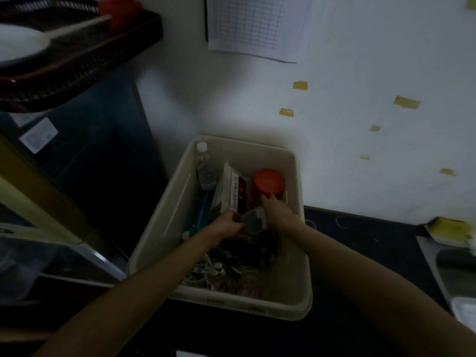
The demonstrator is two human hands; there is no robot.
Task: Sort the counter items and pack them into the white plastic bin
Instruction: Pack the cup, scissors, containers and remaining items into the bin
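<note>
The white plastic bin (pixel 296 256) stands on the dark counter against the wall. Inside it, a clear bottle with a white cap (pixel 204 166) leans in the far left corner, a flat packet (pixel 231 189) stands in the middle, and an orange-lidded jar (pixel 268 182) sits at the far right. Both hands reach into the bin. My left hand (pixel 226 225) and my right hand (pixel 277 208) together grip a small grey see-through container (pixel 253 220) in the bin's middle. Small mixed items (pixel 219 269) lie at the near end, too dim to tell apart.
A dark dish rack (pixel 85 60) with a white ladle juts out at upper left above a dark appliance (pixel 98 155). A steel sink (pixel 453 269) and a yellow sponge (pixel 448 228) are at the right. A gridded sheet (pixel 257 24) hangs on the wall.
</note>
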